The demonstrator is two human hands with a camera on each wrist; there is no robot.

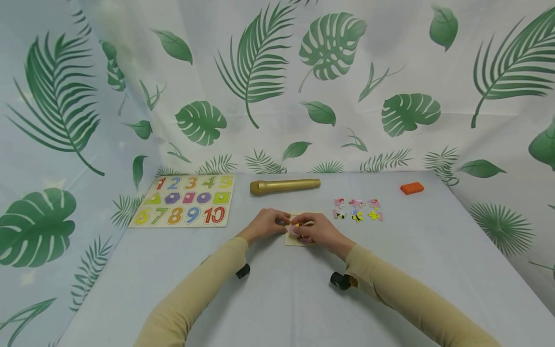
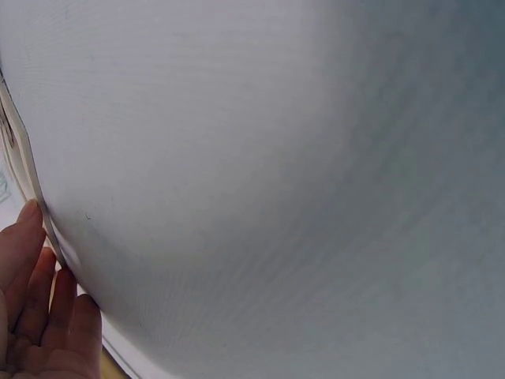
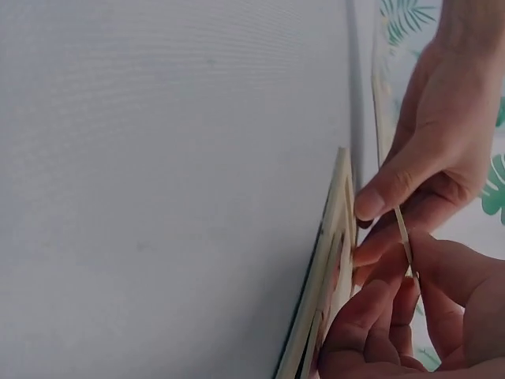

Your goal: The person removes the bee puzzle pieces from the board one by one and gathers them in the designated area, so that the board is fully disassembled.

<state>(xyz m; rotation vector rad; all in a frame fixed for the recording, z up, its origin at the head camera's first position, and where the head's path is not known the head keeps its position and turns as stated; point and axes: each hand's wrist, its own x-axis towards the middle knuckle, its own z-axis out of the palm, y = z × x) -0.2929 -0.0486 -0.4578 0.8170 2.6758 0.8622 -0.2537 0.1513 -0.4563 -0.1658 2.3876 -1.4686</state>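
A small wooden jigsaw board [image 1: 290, 241] lies flat on the table between the hands, partly filled with pink, yellow and dark pieces. My right hand [image 1: 318, 229] is over it, pinching a thin puzzle piece [image 3: 403, 227] between thumb and fingers; the piece stands edge-on in the right wrist view. At the board's left side, my left hand [image 1: 266, 224] touches the edge with its thumb and fingertips, the fingers fairly straight in the left wrist view. Several loose jigsaw pieces [image 1: 357, 215] lie in two rows to the right. The right hand hides part of the board.
A wooden number and shape board [image 1: 181, 207] lies at the back left. Behind the hands is a gold microphone [image 1: 288, 186], and an orange block [image 1: 412, 188] sits at the back right. A leaf-patterned curtain [image 1: 277, 137] borders the pale table [image 1: 277, 308].
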